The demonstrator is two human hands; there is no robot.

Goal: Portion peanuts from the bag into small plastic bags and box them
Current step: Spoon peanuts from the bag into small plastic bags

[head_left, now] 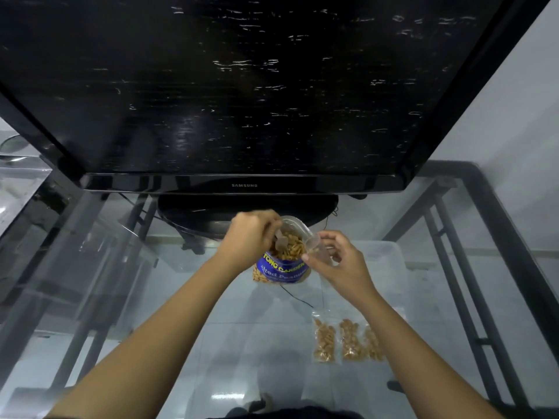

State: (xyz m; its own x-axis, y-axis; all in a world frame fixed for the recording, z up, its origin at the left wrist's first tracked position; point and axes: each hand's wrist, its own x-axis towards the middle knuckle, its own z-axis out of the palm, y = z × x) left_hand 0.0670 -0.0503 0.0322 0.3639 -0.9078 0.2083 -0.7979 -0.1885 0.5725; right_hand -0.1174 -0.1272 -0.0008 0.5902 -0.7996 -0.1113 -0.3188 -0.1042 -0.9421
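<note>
Now L hand (251, 234) fingers in peanut bag (282, 267), R hand (338, 261) pinching small bag (314, 241).

Blue peanut bag (282, 272) stands open on glass; filled small bags (344, 340) lie nearby, side by side

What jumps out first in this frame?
A big black Samsung TV fills the top half, standing on a glass table. Below its base, both hands work at an open blue peanut bag: the left hand dips a scoop into it, the right hand holds a small clear bag. Filled small bags lie at lower right.
</note>
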